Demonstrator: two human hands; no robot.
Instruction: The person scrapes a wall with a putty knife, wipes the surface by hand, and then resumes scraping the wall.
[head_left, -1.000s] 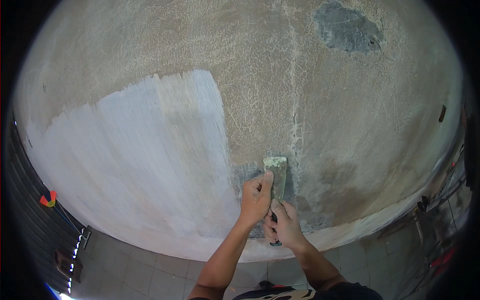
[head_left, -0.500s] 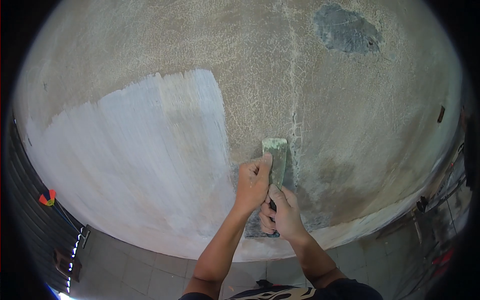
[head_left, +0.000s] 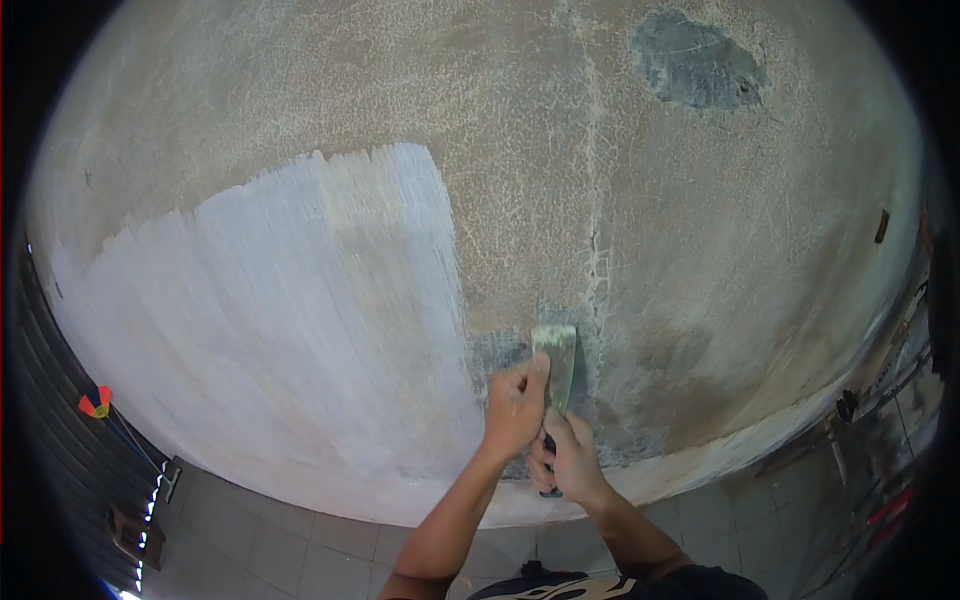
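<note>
A scraper (head_left: 558, 365) with a worn, whitish blade edge points up against the wall (head_left: 520, 180). My right hand (head_left: 575, 455) is closed around its dark handle, low on the tool. Higher up, my left hand (head_left: 516, 405) presses its fingers against the left side of the blade, the thumb lying on the metal. Dark grey bare patches (head_left: 500, 350) show on the wall around the blade. A cracked vertical line (head_left: 597, 250) runs up the wall just right of the scraper.
White brushed paint (head_left: 300, 300) covers the wall's left part. A grey oval patch (head_left: 697, 62) is at upper right. Corrugated metal (head_left: 50, 370) stands at far left, with an orange and blue object (head_left: 96, 402) by it. Grey floor tiles (head_left: 270, 540) lie below.
Both hands and the scraper have moved down the wall. More dark grey surface now shows above and left of the blade.
</note>
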